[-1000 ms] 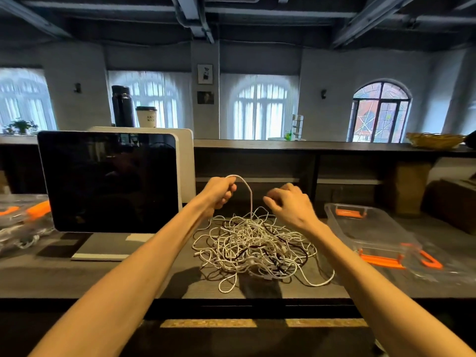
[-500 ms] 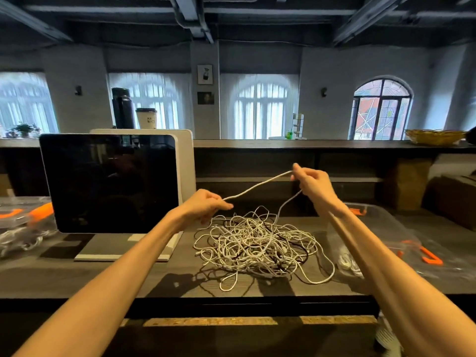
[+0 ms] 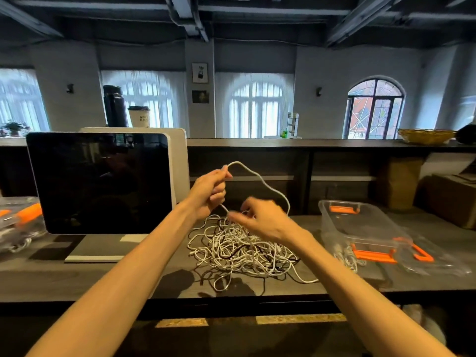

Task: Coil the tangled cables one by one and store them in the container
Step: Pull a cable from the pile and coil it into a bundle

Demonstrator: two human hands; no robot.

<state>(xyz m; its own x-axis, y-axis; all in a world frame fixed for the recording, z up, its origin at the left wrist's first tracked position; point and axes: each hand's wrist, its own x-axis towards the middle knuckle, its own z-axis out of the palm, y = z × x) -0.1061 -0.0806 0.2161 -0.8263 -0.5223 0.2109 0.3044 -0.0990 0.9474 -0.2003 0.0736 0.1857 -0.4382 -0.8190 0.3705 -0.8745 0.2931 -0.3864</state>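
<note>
The dark table [image 3: 77, 276] runs the full width of the view; a black-screened monitor [image 3: 100, 181] stands on its left part; a clear container [image 3: 360, 222] with orange latches sits on the right, its clear lid [image 3: 432, 258] lying just beside it; a heap of tangled cables [image 3: 239, 251], mostly white with a few dark strands, lies on the table between monitor and container; above the heap the left hand [image 3: 210, 191] is clenched round a white cable [image 3: 260, 177] that arcs up from its fist and drops behind the right hand [image 3: 262, 220]; the right hand pinches a cable strand at its fingertips, just over the heap.
</note>
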